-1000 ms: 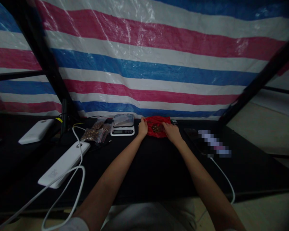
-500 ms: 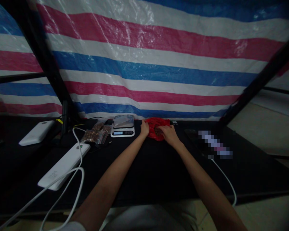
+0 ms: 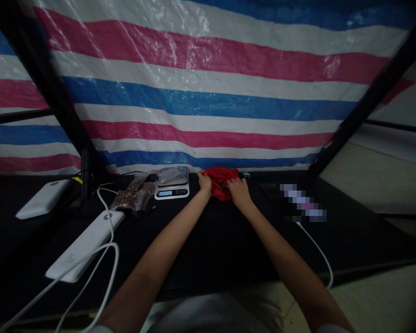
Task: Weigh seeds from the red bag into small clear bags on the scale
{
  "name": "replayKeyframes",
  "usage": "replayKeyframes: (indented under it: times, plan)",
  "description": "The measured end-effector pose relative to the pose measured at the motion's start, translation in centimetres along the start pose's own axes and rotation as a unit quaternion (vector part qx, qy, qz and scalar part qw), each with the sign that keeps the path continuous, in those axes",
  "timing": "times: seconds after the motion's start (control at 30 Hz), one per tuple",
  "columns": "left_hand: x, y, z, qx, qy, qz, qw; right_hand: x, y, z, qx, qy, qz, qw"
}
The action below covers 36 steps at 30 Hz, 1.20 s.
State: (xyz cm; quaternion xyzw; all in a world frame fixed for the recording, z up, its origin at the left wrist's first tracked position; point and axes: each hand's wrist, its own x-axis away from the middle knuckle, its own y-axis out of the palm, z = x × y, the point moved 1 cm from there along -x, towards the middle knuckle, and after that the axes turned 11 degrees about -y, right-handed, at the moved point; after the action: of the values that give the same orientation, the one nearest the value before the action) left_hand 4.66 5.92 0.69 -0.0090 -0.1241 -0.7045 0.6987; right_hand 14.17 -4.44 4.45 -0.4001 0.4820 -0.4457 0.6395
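Note:
A crumpled red plastic bag (image 3: 223, 175) lies at the back of the black table, its mouth turned up toward me. Something dark shows inside, too dim to make out. My left hand (image 3: 204, 183) is closed on the bag's left edge. On the right side, my right hand (image 3: 240, 192) has its fingers curled over the bag's rim. Left of the bag is a white digital scale (image 3: 172, 190) with a lit display and a small clear plastic bag (image 3: 171, 175) on its plate. Beside the scale lie clear zip bags (image 3: 130, 200) of brown pieces.
Two white power banks (image 3: 85, 247) (image 3: 43, 199) lie on the left, with a white cable (image 3: 116, 259) looping over the nearer one. A phone (image 3: 286, 201), partly pixelated, lies on the right with a cable plugged in. Striped plastic sheeting (image 3: 201, 101) hangs behind the table.
My right hand has drawn back from the bag's opening to its right rim. The left hand keeps its hold. The whole view has shifted, so things appear slightly further left.

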Motion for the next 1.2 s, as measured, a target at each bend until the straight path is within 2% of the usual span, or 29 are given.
replayKeyframes:
  times: [0.17, 0.33, 0.47, 0.6, 0.7, 0.8, 0.87, 0.93, 1.0, 1.03, 1.1, 1.2]
  plan:
    - [1.1, 0.9, 0.0, 0.039, -0.029, -0.003, 0.999, -0.1, -0.3, 0.0, -0.013, -0.020, -0.018, 1.000]
    - [1.8, 1.6, -0.2, 0.161, -0.030, -0.098, 0.982, -0.3, 0.7, 1.1, -0.120, -0.002, 0.012, 0.993]
    - [1.8, 1.4, -0.1, 0.213, -0.032, -0.131, 0.968, -0.5, 2.1, 2.3, -0.250, 0.005, 0.064, 0.966]
    - [2.0, 1.3, -0.1, 0.249, -0.090, -0.148, 0.953, -0.8, 3.3, 2.6, -0.346, 0.011, 0.094, 0.934]
    - [2.3, 1.5, 0.1, 0.248, -0.101, -0.158, 0.951, -1.0, 4.0, 2.6, -0.407, 0.027, 0.106, 0.907]
    - [2.2, 1.7, 0.0, 0.207, -0.075, -0.145, 0.965, -1.1, 4.6, 2.7, -0.468, 0.042, 0.117, 0.875]
    - [1.7, 1.4, -0.3, 0.142, -0.049, -0.110, 0.983, -1.3, 4.9, 2.9, -0.500, 0.041, 0.119, 0.857]
    - [1.0, 0.8, -0.6, 0.079, -0.030, -0.059, 0.995, -1.4, 4.9, 3.1, -0.512, 0.037, 0.119, 0.850]
    - [0.3, 0.1, -0.8, 0.047, -0.024, -0.024, 0.998, -1.3, 4.5, 3.3, -0.494, 0.032, 0.117, 0.861]
    - [0.0, -0.3, -0.9, 0.041, -0.021, -0.020, 0.999, -1.1, 4.1, 3.5, -0.469, 0.032, 0.114, 0.875]
    - [-0.2, -0.9, -0.7, 0.013, 0.011, -0.032, 0.999, -0.7, 3.1, 3.7, -0.374, 0.033, 0.101, 0.921]
    - [0.2, -1.4, -0.3, -0.093, 0.101, -0.055, 0.989, 0.1, 1.6, 3.5, -0.171, 0.030, 0.066, 0.983]
